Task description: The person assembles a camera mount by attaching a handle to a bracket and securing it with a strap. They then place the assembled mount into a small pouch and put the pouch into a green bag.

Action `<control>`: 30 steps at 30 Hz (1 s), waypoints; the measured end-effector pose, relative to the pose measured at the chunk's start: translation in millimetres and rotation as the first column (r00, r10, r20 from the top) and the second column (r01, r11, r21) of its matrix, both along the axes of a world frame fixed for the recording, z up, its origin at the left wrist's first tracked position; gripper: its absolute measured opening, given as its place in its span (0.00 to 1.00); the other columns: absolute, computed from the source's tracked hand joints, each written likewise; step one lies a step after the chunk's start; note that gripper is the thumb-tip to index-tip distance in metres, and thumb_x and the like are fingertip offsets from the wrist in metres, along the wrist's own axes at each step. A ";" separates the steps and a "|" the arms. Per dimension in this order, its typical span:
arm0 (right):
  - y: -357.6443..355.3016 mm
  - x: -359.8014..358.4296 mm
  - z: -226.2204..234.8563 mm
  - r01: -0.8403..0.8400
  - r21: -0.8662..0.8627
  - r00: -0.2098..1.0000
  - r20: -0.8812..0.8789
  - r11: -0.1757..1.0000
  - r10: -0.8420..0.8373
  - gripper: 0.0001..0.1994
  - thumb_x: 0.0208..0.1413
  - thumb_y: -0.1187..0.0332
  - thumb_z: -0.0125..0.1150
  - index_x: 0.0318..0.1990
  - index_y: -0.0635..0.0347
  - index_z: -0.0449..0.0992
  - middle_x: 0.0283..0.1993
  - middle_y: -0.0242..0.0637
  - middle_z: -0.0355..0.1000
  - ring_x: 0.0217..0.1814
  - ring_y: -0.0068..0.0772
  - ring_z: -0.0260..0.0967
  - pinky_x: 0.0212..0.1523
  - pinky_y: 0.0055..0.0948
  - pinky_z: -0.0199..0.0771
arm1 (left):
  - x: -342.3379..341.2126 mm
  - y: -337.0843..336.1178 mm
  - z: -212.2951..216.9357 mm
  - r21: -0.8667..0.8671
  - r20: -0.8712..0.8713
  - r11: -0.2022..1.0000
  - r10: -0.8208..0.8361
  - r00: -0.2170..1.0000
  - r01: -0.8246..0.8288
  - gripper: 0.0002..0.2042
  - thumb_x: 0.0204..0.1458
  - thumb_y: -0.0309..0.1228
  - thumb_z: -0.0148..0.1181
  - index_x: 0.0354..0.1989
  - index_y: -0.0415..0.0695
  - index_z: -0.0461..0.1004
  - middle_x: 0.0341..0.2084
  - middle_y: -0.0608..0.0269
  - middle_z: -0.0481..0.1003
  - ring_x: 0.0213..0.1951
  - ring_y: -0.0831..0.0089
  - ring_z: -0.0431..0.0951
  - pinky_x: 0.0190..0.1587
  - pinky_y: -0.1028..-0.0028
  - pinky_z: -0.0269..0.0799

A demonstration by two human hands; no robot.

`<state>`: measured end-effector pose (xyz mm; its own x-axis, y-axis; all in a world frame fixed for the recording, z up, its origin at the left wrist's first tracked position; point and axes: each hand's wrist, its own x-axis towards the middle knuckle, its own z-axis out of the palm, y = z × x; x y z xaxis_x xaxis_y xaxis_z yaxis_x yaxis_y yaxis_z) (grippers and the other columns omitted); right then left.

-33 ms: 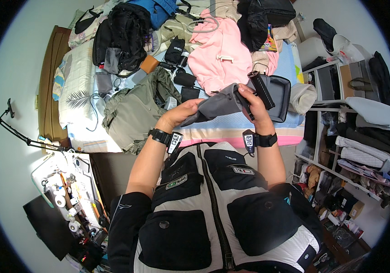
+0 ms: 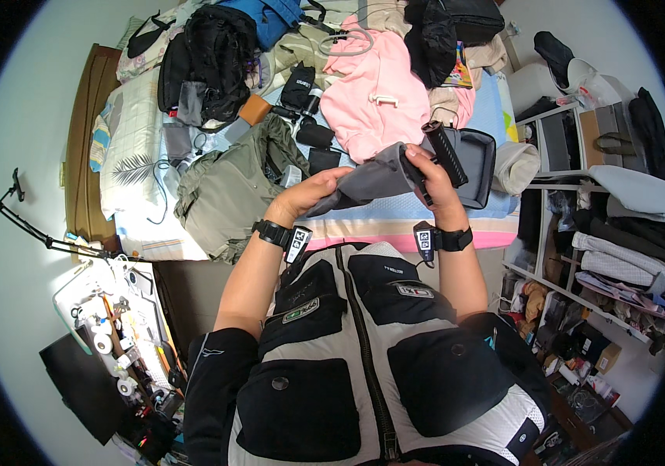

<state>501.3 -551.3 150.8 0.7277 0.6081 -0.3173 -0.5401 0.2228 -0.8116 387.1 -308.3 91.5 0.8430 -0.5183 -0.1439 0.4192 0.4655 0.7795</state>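
Observation:
A soft grey cloth pouch [image 2: 375,177] is stretched between my two hands above the near side of the bed. My left hand [image 2: 313,193] is closed on its left end, the thumb lying along the top. My right hand [image 2: 435,180] pinches the other end, thumb uppermost. A black ribbed bar [image 2: 449,154] shows right beside that hand; I cannot tell whether the fingers also hold it. Behind it lies an open dark grey case [image 2: 481,167]. Part of a dark object shows under my right fingers, too hidden to name.
An olive-green jacket [image 2: 227,182] lies left of the hands, a pink garment [image 2: 375,93] beyond them. Small black pouches [image 2: 314,133] sit between the two. Farther back are a black backpack [image 2: 220,62] and a blue bag [image 2: 266,23]. Shelves of folded clothes [image 2: 619,256] stand at the right.

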 end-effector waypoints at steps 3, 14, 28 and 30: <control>0.0 1.4 -0.5 -0.020 -0.102 0.991 0.132 0.995 0.033 0.08 0.61 0.65 0.59 0.31 0.58 0.75 0.30 0.22 0.71 0.31 0.13 0.65 0.34 0.17 0.62 | -2.7 -4.9 12.8 -0.030 0.008 1.000 0.002 1.000 -0.002 0.50 0.50 0.64 0.56 0.69 0.33 0.52 0.62 0.56 0.64 0.61 0.73 0.66 0.64 0.73 0.60; 13.7 -13.1 8.1 -0.206 -0.446 0.672 0.582 0.871 0.458 0.12 0.57 0.65 0.64 0.44 0.62 0.79 0.34 0.31 0.77 0.35 0.21 0.70 0.38 0.27 0.73 | 12.5 -36.6 47.8 0.415 0.228 0.905 -0.005 0.974 -0.092 0.19 0.63 0.36 0.55 0.58 0.38 0.66 0.47 0.66 0.73 0.49 0.79 0.70 0.55 0.75 0.66; 23.2 -16.0 6.5 -0.136 -0.309 0.895 0.370 0.941 0.251 0.13 0.64 0.66 0.55 0.52 0.63 0.71 0.41 0.27 0.71 0.42 0.18 0.65 0.44 0.21 0.67 | 16.3 -39.0 41.5 0.484 0.105 0.732 0.494 0.863 -0.479 0.14 0.62 0.34 0.48 0.44 0.34 0.74 0.36 0.64 0.77 0.39 0.78 0.73 0.46 0.76 0.68; 28.1 -22.8 2.9 -0.036 -0.316 0.825 0.526 0.948 0.207 0.13 0.66 0.65 0.51 0.51 0.64 0.71 0.36 0.28 0.69 0.36 0.19 0.63 0.39 0.22 0.65 | 14.1 -39.2 43.9 0.498 0.097 0.710 0.524 0.846 -0.497 0.14 0.61 0.32 0.47 0.43 0.33 0.74 0.35 0.64 0.77 0.38 0.77 0.73 0.45 0.76 0.68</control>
<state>478.5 -523.1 153.7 0.7571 0.6505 -0.0603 0.0040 -0.0969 -0.9953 401.2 -347.5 135.4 0.9432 0.1412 -0.3007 0.2734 0.1842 0.9441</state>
